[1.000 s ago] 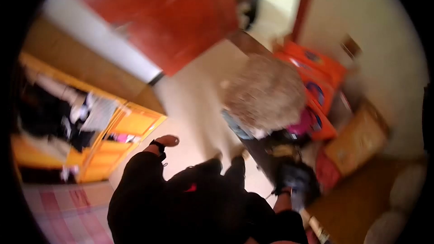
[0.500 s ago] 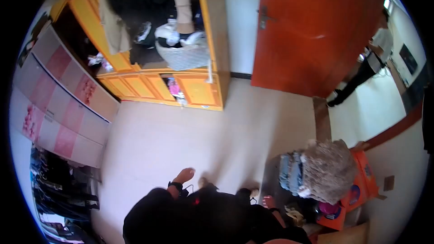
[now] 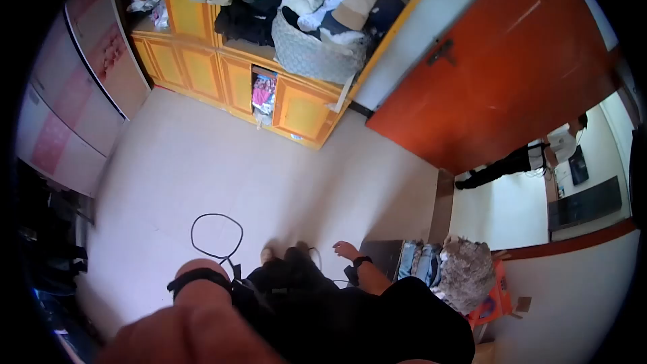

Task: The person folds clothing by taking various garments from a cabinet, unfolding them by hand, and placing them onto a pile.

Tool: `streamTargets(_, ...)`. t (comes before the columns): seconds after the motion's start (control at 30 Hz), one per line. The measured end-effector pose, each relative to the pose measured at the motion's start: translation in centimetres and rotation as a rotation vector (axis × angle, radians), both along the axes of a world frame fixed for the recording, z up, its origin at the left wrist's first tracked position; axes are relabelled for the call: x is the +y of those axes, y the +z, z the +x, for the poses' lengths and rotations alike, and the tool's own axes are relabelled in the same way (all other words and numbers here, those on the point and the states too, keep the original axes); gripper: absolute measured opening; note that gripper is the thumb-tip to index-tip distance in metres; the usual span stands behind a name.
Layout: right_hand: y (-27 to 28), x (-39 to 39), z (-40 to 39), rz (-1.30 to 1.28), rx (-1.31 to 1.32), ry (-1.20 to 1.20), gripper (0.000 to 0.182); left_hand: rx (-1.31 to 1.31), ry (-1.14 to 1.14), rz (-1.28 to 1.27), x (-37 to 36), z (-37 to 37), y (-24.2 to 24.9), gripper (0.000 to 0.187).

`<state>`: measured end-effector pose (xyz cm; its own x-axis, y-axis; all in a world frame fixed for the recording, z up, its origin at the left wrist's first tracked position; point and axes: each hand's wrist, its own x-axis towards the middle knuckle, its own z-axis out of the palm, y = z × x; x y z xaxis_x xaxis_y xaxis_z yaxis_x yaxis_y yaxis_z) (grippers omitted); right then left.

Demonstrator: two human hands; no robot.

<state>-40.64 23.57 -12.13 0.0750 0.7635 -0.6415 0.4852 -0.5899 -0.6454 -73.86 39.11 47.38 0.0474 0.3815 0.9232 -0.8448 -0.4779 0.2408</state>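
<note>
My left hand [image 3: 182, 337] is raised close to the camera at the lower left, large and blurred; its fingers cannot be made out. A black band [image 3: 202, 278] circles that wrist. Just beyond it a thin black loop [image 3: 217, 236] of cord or wire appears over the floor, and its far end runs toward the band. My right hand [image 3: 347, 251] hangs low on the right with its fingers loosely apart and nothing seen in them. It wears a dark wristband [image 3: 362, 261] and is nearest to a stack of folded jeans [image 3: 418, 261].
A yellow wooden wardrobe [image 3: 300, 111] holds clothes and a pale fabric basket [image 3: 317, 54]. A red door [image 3: 499, 61] stands open, with a person [image 3: 522, 158] beyond it. A fluffy brown item [image 3: 468, 273] lies beside the jeans. Pink-and-white cabinets [image 3: 81, 108] line the left.
The view has turned and tilted. My left hand has come up from low over the floor to near the camera, and the black loop now shows fully. My right hand reaches farther forward.
</note>
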Motion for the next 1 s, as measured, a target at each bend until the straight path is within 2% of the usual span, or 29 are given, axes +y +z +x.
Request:
streamTargets(0.03, 0.8, 1.8, -0.5, -0.087, 0.199, -0.087, 0.029, -0.006, -0.003, 0.001, 0.7, -0.7, -0.2, 0.025)
streamTargets(0.07, 2.0, 3.1, -1.1, -0.054, 0.291, -0.088, 0.028, -0.015, -0.005, 0.005, 1.4, -1.3, -0.4, 0.025)
streamTargets(0.1, 2.8, 4.4, -1.5, -0.056, 0.286, -0.073, 0.028, -0.023, 0.003, 0.004, 2.1, -1.8, -0.6, 0.024)
streamTargets(0.17, 4.0, 6.7, -2.1, -0.139, 0.1, -0.018, 0.027, -0.039, 0.014, 0.006, 3.7, -2.6, -0.8, 0.023)
streamTargets(0.2, 2.6, 7.0, -1.3, -0.139, 0.21, -0.042, 0.028, -0.045, 0.02, 0.007, 4.8, -2.7, -0.9, 0.023)
streamTargets(0.23, 1.5, 7.0, -0.3, -0.143, 0.212, -0.037, 0.028, -0.051, 0.021, 0.011, 5.8, -2.8, -1.0, 0.023)
streamTargets(0.3, 0.7, 8.8, 0.1, -0.358, 0.143, -0.072, 0.028, -0.048, 0.021, 0.023, 8.6, -2.7, -1.1, 0.022)
streamTargets(0.37, 0.3, 9.8, 0.7, -0.42, 0.09, -0.113, 0.026, -0.045, 0.019, 0.037, 11.7, -2.4, -1.0, 0.021)
streamTargets(0.5, -0.4, 13.0, 3.1, -0.505, 0.229, -0.244, 0.021, -0.048, -0.002, 0.076, 18.9, -1.1, -0.6, 0.02)
streamTargets(0.53, -4.3, 13.2, 5.4, -0.374, 0.214, -0.055, 0.021, -0.05, -0.01, 0.092, 20.9, -0.7, -0.3, 0.019)
streamTargets(0.63, -6.8, 17.8, 9.3, -0.151, 0.366, 0.238, 0.018, -0.09, -0.053, 0.165, 26.5, 0.7, 0.8, 0.018)
streamTargets(0.67, -2.3, 22.0, 9.1, -0.402, 0.449, 0.026, 0.018, -0.141, -0.056, 0.212, 28.0, 2.1, 0.9, 0.018)
streamTargets(0.7, 4.7, 27.1, 8.0, -0.627, 0.487, -0.228, 0.021, -0.25, -0.009, 0.269, 29.5, 4.6, 0.6, 0.017)
streamTargets(0.73, -1.4, 28.2, 11.3, -0.557, 1.019, -0.353, 0.03, -0.36, 0.04, 0.324, 30.9, 7.2, 0.2, 0.017)
streamTargets(0.77, -4.0, 28.9, 11.7, -0.718, 1.061, -0.53, 0.022, -0.504, 0.107, 0.17, 31.3, 9.5, 0.2, 0.009)
streamTargets(0.8, -3.3, 31.3, 11.5, -0.721, 1.074, -0.537, 0.022, -0.644, 0.176, 0.012, 31.6, 11.3, 0.1, 0.001)
streamTargets(0.83, -1.8, 35.7, 12.0, -0.418, 0.671, -0.265, 0.014, -0.712, 0.204, -0.069, 32.5, 11.4, 0.2, 0.003)
streamTargets(0.87, 1.4, 40.6, 12.6, -0.111, 0.252, -0.008, 0.014, -0.777, 0.233, -0.154, 33.5, 11.4, 0.3, 0.006)
streamTargets(0.9, 5.2, 45.2, 13.4, 0.216, -0.199, 0.244, 0.023, -0.576, 0.112, -0.28, 34.2, 10.1, 0.8, 0.007)
streamTargets(0.93, 9.7, 49.5, 13.1, 0.242, -0.216, 0.195, 0.026, -0.382, -0.013, -0.366, 36.0, 9.2, 1.3, 0.009)
streamTargets(1.0, 19.0, 55.5, 10.3, 0.351, -0.338, 0.182, 0.03, -0.228, -0.2, -0.338, 39.7, 10.2, 0.6, 0.011)
